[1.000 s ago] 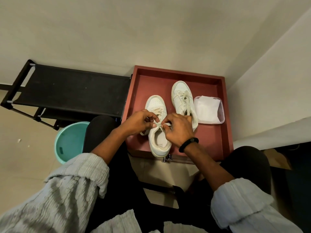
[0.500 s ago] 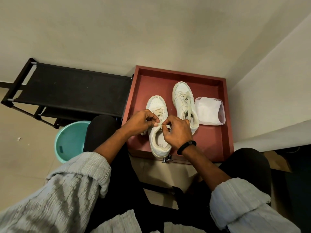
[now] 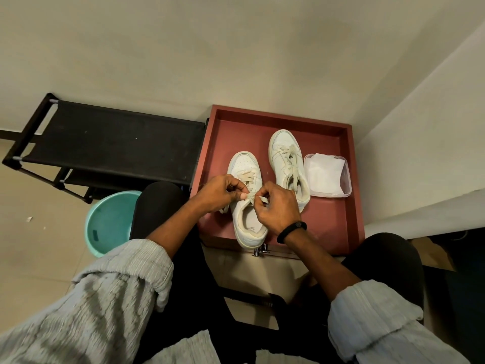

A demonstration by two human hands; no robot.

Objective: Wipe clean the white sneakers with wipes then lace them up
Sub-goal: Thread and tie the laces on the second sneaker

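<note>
Two white sneakers lie in a red tray (image 3: 338,216). The left sneaker (image 3: 246,222) is nearer me, heel toward me. Over its tongue, my left hand (image 3: 223,191) and my right hand (image 3: 275,208) each pinch an end of its cream lace (image 3: 256,197), which runs taut between them. A loose lace end hangs off the shoe's left side. The right sneaker (image 3: 287,164) lies farther back, laced, with its lace ends loose. A clear plastic box of white wipes (image 3: 326,176) sits right of it.
A black fabric shoe rack (image 3: 112,145) stands left of the tray. A teal bucket (image 3: 107,222) sits on the floor by my left knee. Walls close off the back and the right side. My knees flank the tray's front edge.
My two hands have drawn slightly apart, tightening the lace over the left sneaker. The shoes, wipes box and tray stay in place.
</note>
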